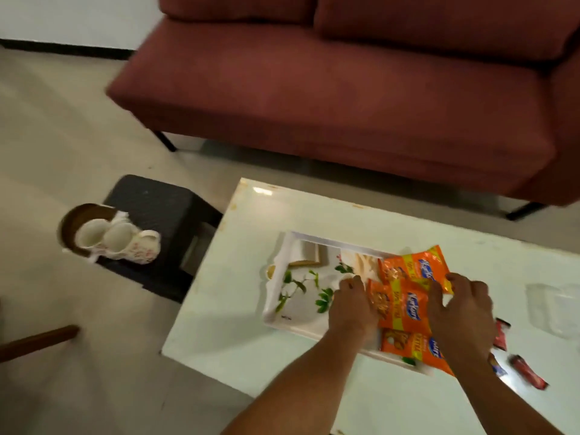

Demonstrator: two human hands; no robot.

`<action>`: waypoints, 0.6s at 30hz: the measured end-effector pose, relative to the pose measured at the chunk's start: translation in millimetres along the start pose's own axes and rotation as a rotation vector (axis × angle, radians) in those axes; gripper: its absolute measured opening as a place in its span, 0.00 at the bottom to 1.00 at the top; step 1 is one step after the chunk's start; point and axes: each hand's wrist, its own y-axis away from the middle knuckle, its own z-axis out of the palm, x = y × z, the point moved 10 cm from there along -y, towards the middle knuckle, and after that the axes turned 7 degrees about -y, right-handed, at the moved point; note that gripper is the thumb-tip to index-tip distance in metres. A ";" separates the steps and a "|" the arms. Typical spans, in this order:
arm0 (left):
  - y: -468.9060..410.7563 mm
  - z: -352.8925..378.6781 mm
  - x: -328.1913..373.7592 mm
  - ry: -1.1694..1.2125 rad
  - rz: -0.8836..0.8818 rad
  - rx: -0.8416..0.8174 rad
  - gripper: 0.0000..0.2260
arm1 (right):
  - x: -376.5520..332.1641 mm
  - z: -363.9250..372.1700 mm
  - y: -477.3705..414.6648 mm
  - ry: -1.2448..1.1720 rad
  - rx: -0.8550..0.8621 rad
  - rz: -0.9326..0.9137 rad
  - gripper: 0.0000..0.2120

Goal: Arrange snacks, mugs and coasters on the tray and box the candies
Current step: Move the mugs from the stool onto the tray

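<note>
Lying on the white leaf-printed tray (295, 306), three orange snack packets (405, 309) are steadied by a curled-fingered left hand (351, 306) and spread-fingered right hand (461, 312). White floral mugs (116, 243) and red-wrapped candies (528, 372) are not yet placed.

A home living room — a dark red fabric sofa (329, 73) on thin black legs stands on a pale tiled floor (62, 136), with a low glossy white tabletop (314, 215) just in front of it. Beside that sits a dark woven stool (157, 202) carrying two floral mugs (116, 241). A leaf-patterned serving tray (295, 296) holds orange snack packets (405, 306) — domestic things throughout.
</note>
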 end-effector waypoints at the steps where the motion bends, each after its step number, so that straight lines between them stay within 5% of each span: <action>1: 6.4 -20.0 -4.5 0.018 -0.015 0.025 0.21 | -12.8 -6.7 0.8 -0.021 -0.005 -0.022 0.15; 9: 79.8 -246.1 -54.3 0.036 -0.045 0.382 0.20 | -224.9 -57.1 12.3 -0.233 -0.205 -0.355 0.09; 18: 144.5 -377.2 -249.0 0.052 -0.269 0.615 0.14 | -462.8 1.6 117.8 -0.251 -0.627 -0.696 0.16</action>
